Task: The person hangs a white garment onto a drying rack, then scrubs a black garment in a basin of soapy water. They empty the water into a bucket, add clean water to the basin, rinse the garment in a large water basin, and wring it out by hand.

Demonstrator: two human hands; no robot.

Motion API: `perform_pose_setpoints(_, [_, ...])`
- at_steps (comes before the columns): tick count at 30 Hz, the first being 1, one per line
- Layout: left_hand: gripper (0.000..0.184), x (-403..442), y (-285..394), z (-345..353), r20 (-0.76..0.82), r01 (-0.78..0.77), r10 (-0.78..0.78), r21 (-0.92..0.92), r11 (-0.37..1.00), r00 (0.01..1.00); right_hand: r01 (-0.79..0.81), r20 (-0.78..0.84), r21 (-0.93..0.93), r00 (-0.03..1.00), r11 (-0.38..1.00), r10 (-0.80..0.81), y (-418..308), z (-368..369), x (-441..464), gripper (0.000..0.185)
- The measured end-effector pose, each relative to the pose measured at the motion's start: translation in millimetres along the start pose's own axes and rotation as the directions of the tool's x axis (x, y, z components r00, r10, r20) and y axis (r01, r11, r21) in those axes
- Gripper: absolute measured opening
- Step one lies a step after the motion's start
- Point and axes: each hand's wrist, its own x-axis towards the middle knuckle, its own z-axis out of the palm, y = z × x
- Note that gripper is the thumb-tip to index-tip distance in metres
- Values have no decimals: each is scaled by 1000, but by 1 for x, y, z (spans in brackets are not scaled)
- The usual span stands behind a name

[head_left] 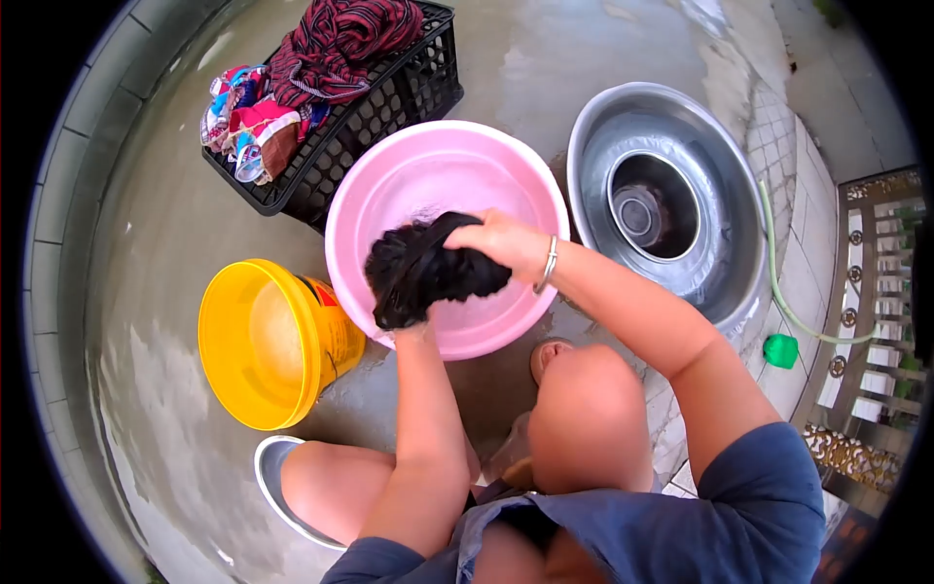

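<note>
A bunched wet black cloth (428,268) is held up over the pink basin (350,229), which has water in it. My right hand (501,241), with a silver bangle at the wrist, grips the cloth's upper right part, fingers closed on a fold. From below, my left hand (413,329) holds the same cloth near the basin's front rim. Most of that hand is hidden by the cloth, its fingers included. What kind of garment the cloth is, I cannot tell.
A yellow bucket (304,341) stands left of the basin. Behind it, a black crate (389,107) holds red striped and patterned clothes (336,49). At right is a large metal basin (593,127) with a smaller round vessel inside. A green hose (775,263) lies beyond, near a metal gate (856,311).
</note>
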Motion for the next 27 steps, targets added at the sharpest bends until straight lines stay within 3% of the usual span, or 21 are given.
perform_pose_setpoints(1, [36, 9, 36, -18, -134, -63, 12, -382, 922, 991, 47, -73, -55, 996, 997, -51, 4, -5, 1, 33])
perform_pose_setpoints(2, [33, 18, 56, -32, -175, -97, 34, -366, 926, 984, 66, -114, -133, 990, 989, -81, 12, -11, 3, 32])
perform_pose_setpoints(3, [31, 23, 70, -43, -155, -106, 90, -98, 990, 984, 26, -168, -150, 984, 988, -51, 19, -15, 9, 33])
perform_pose_setpoints(4, [30, 26, 83, -51, -95, -120, 144, 227, 967, 985, -18, -222, -160, 975, 987, -18, 24, -14, 12, 34])
perform_pose_setpoints(5, [31, 27, 99, -57, -39, -150, 181, 405, 902, 983, -26, -316, -183, 948, 983, -34, 18, -4, 10, 39])
perform_pose_setpoints(6, [29, 26, 111, -60, -75, -157, 208, 427, 891, 975, -35, -409, -203, 911, 979, -52, 11, 5, 8, 43])
perform_pose_setpoints(7, [27, 24, 124, -62, -144, -160, 221, 345, 925, 965, 154, -463, -36, 873, 987, -153, 29, -2, 28, 51])
perform_pose_setpoints(9, [24, 25, 148, -72, -245, -187, 210, 112, 976, 947, 191, -348, 8, 921, 982, -177, 22, -7, 38, 55])
perform_pose_setpoints(10, [24, 22, 167, -83, -200, -171, 288, 458, 872, 937, 219, -275, 90, 943, 972, -187, 14, -2, 35, 51])
perform_pose_setpoints(11, [26, 25, 173, -91, -130, -252, 374, 536, 806, 918, 19, -104, 315, 995, 949, 15, -2, 7, 16, 37])
perform_pose_setpoints(12, [26, 30, 166, -89, -253, -392, 490, 353, 850, 834, 25, -106, 311, 994, 950, 8, -3, 8, 14, 37])
perform_pose_setpoints(15, [24, 45, 172, -106, 62, -475, 534, 551, 686, 843, 155, -155, 374, 983, 914, -103, -15, 10, 7, 26])
perform_pose_setpoints(16, [23, 54, 150, -92, 48, -440, 441, -29, 897, 896, 162, -187, 360, 977, 919, -99, -14, 0, 16, 27])
perform_pose_setpoints(17, [24, 63, 128, -77, 33, -255, 343, -602, 756, 939, 228, -274, 311, 951, 923, -142, -23, 7, 7, 27])
perform_pose_setpoints(19, [24, 73, 115, -72, 56, -10, 223, -959, 284, 973, 310, -352, 259, 912, 915, -209, -48, 11, -8, 27])
perform_pose_setpoints(21, [39, 67, 101, -101, 463, 303, 150, -759, 576, 873, 415, -426, 84, 837, 906, -344, -57, 5, -14, 23])
perform_pose_setpoints(22, [48, 54, 103, -115, 581, 347, -139, -264, 900, 802, 425, -425, 97, 836, 900, -348, -60, 3, -14, 23])
perform_pose_setpoints(23, [55, 48, 107, -124, 727, 279, -256, 93, 956, 637, 445, -469, -56, 779, 894, -417, -63, 1, -14, 25])
perform_pose_setpoints(24, [61, 40, 98, -121, 874, 523, -237, -23, 852, 425, 447, -504, -205, 714, 871, -486, -68, 4, -20, 26])
perform_pose_setpoints(26, [67, 22, 86, -114, 909, 777, -16, -346, 525, 416, 461, -488, -444, 594, 768, -639, -57, -6, -2, 35])
perform_pose_setpoints(27, [68, 19, 99, -109, 828, 748, 181, -559, 359, 531, 462, -466, -478, 587, 747, -662, -56, -2, -4, 36])
